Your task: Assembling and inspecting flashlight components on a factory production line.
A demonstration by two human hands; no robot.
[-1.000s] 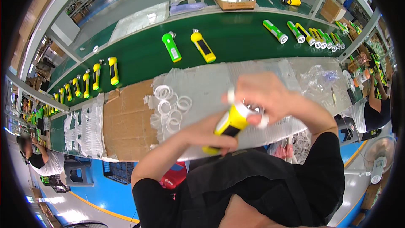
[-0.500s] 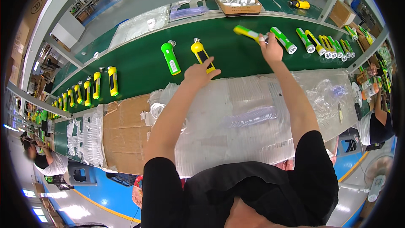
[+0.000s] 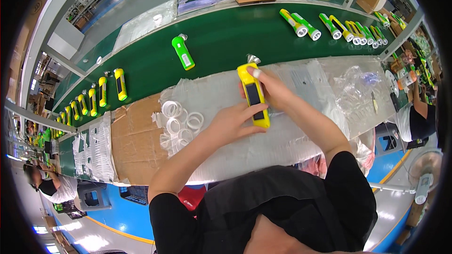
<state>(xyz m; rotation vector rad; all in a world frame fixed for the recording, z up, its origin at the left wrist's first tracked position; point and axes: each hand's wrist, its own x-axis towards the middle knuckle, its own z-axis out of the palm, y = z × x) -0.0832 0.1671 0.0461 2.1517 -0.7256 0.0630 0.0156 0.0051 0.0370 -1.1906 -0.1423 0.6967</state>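
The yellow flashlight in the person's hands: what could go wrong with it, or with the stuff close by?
The silver reflector sticks out at a slant from the top of the yellow flashlight, so it might get bumped or tugged.

The white rings are lying in a loose cluster next to the left forearm, so a sideways swing of that arm could perhaps scatter them.

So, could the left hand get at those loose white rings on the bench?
Probably yes. The white rings lie to the left of the left hand, with nothing seen blocking them. That hand is on the yellow flashlight, though, so it would likely need to leave that first.
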